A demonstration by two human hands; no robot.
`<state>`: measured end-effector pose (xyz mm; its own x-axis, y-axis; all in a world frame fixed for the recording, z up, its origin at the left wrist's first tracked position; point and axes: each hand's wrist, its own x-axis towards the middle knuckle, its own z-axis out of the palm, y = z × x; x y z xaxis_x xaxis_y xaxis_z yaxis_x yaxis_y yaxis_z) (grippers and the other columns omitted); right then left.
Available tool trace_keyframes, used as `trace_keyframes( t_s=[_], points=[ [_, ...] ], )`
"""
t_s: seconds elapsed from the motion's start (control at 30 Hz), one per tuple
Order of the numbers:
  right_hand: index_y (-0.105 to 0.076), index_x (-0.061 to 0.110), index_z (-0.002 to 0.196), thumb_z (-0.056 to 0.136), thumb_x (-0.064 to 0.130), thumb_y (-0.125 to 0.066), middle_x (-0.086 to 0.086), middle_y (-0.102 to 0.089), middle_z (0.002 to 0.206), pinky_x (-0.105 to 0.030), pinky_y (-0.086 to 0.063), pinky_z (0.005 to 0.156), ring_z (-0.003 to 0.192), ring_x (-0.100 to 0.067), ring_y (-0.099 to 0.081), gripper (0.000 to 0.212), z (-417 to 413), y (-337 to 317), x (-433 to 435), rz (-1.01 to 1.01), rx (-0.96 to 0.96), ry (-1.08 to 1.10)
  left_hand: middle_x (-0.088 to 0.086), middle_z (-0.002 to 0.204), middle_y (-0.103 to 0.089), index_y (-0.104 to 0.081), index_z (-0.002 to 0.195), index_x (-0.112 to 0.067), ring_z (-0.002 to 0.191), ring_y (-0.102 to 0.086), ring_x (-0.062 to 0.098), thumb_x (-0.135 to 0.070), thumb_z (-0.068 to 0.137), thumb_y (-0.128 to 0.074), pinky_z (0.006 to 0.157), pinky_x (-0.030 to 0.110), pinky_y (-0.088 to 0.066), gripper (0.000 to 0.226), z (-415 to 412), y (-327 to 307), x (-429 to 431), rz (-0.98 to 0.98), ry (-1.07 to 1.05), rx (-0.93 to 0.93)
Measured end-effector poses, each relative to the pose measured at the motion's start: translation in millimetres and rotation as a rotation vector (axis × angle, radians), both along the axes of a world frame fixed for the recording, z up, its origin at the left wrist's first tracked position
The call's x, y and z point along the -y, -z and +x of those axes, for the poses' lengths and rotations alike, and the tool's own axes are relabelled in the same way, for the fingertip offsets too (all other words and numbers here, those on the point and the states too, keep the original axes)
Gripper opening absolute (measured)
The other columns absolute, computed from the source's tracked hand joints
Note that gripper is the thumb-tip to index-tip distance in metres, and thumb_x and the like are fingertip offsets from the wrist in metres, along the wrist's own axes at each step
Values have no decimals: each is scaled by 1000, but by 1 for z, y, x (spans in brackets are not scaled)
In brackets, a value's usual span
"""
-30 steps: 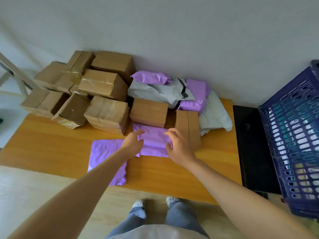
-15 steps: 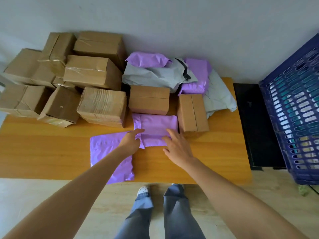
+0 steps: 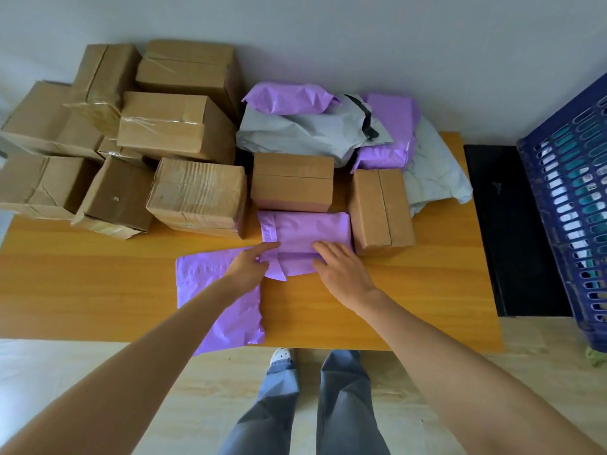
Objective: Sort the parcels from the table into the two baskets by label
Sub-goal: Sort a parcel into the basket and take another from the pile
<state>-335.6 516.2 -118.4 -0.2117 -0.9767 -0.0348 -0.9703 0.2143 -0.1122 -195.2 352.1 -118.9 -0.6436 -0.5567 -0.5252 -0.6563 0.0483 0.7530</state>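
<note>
Head view, looking down on a wooden table (image 3: 98, 290) set against a pale wall. Centre: folded purple parcel (image 3: 308, 231), flat on the tabletop, pressed against the near face of a small cardboard box (image 3: 292, 182) and touching a second cardboard box (image 3: 377, 208) on its right side. Left hand (image 3: 248, 269): index finger stretched straight onto the parcel's left part, other fingers bent at the near left corner beside a loose flap; impossible to tell whether gripping the flap or merely resting there. Right hand (image 3: 343, 270): fingers straight and slightly spread, laid flat across the parcel's near right edge, thumb along the near side, nothing clasped. Under the left forearm: flat purple mailer (image 3: 210, 290), just beside the parcel, near corner hanging over the table's front edge. Left half of table: heap of taped cardboard boxes (image 3: 177, 126), stacked in two layers, with a wrinkled box (image 3: 197, 195) just left of the small cardboard box. Back of table, against the wall: mound of soft bags, namely grey bag (image 3: 295, 133) with purple bag (image 3: 289, 98) on top, another purple bag (image 3: 391, 126) to the right, and pale bag (image 3: 433, 175) at the far right. Right of table: black panel (image 3: 519, 224), then blue slotted basket (image 3: 571, 198), well apart from the parcel. Below the table edge: trouser legs (image 3: 341, 405) and one pale shoe (image 3: 282, 356) on a light floor
</note>
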Motion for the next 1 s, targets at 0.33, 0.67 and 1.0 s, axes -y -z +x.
trace_keyframes(
  t_s=[0.33,0.67,1.0],
  points=[
    [-49,10,91,73,-2,-65,-12,-71,96,-30,-50,52,79,-28,-70,28,12,-23,-2,-279,81,187,-3,127,-60,-56,129,-38,107,-59,22,-52,64,-81,95,30,-47,71,8,-27,4,-35,49,-130],
    [-48,7,95,102,15,-39,-12,-57,75,-43,-37,55,65,-32,-50,14,8,-97,5,-280,360,443,-4,112,-65,-44,138,-32,98,-63,20,-23,67,-86,91,32,-52,83,9,-74,17,-163,163,-285],
    [-43,32,85,100,19,-47,-2,-60,77,-48,-50,65,69,-24,-58,21,-8,-169,-14,-389,468,508,-11,97,-63,-55,108,-25,92,-60,8,-13,78,-79,78,16,-46,40,-2,-140,1,-265,145,-344]
  ],
)
